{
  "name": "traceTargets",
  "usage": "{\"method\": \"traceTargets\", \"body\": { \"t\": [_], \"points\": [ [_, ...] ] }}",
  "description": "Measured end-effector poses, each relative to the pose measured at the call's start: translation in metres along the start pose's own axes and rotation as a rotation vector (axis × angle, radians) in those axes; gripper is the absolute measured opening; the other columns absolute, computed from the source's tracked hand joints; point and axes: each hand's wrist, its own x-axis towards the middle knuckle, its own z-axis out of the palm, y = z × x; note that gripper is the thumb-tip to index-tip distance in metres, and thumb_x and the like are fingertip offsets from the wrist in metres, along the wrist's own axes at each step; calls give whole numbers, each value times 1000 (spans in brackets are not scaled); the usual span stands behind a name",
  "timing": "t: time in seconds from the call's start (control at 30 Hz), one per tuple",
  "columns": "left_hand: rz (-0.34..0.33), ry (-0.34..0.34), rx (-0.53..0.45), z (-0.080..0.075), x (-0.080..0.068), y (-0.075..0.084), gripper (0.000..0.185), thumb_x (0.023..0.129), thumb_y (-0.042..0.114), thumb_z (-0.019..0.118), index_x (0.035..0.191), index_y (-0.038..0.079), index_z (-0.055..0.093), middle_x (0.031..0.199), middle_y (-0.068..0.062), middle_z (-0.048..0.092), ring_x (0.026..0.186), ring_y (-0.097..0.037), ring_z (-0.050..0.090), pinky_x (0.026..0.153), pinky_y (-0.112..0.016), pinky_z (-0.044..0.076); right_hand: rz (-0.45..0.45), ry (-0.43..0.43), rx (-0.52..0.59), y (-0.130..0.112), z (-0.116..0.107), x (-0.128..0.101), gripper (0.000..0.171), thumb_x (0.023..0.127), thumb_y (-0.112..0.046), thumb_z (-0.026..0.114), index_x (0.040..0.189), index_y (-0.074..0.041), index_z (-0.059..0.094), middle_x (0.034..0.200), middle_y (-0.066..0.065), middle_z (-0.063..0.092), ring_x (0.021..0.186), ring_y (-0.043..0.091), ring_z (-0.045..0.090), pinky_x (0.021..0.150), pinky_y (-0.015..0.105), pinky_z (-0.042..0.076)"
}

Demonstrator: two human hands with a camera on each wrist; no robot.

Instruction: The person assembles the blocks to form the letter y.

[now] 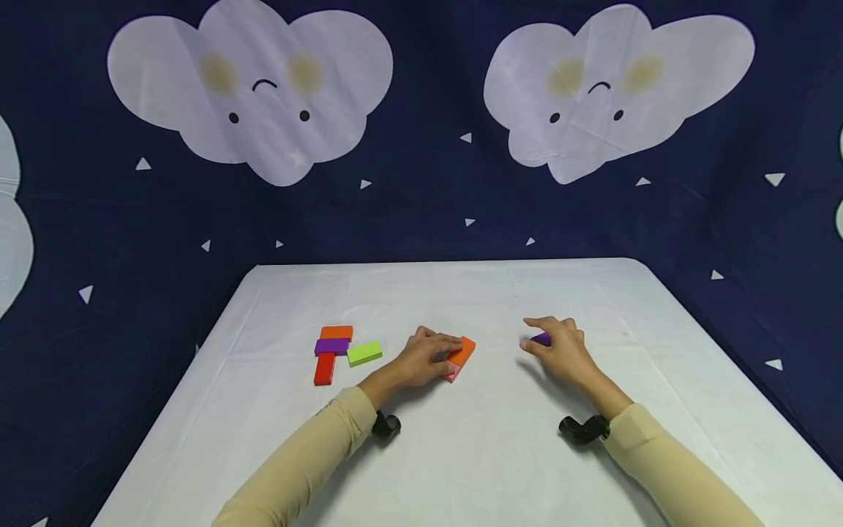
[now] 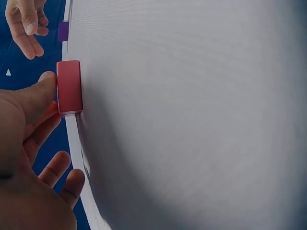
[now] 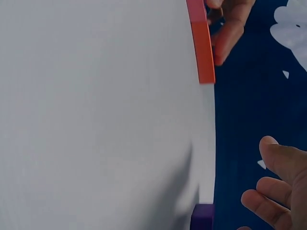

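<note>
A: Main piece, and where?

B: Pink block, on the white table, end to end with an orange block. The pair runs aslant; as far as I can see, the ends meet.

A: State of hands?

B: My left hand has thumb and fingers bent about the pink block in a narrow pinch, a finger reaching beside the orange. How firmly, I cannot tell. My right hand is wide, thumb and fingers well spread, around but apart from a purple block on the table.

A: How is this step best done?

B: I judge it a small alignment. Light grip, pink flat on the cloth, nudged along its length so the end faces sit flush. Too hard a push would likely skew the orange. For the purple, I'd lower the fingers to both sides before closing, and pinch midway so it doesn't twist.

A: Containers?

B: I note none in these views, so no contents to log; the blocks lie directly on the tabletop.

A: Further out?

B: Left of my left hand, a cluster: orange piece at the far end, violet piece against it, red block running toward me from that. Green block just beside; whether corners touch, I cannot tell. Behind the table, dark blue cloth printed with pale clouds.
</note>
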Motion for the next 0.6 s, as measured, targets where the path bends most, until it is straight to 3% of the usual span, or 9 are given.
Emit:
{"method": "traceTargets", "body": {
  "t": [0.6],
  "points": [
    [-7,-2,24,2,-2,-2,43,90,25,62,131,14,57,141,5,51,111,-19,40,90,-35,30,54,-85,5,34,-17,7,55,84,-34,69,131,-9,55,132,20,55,102,36,44,86,50,27]
  ]
}}
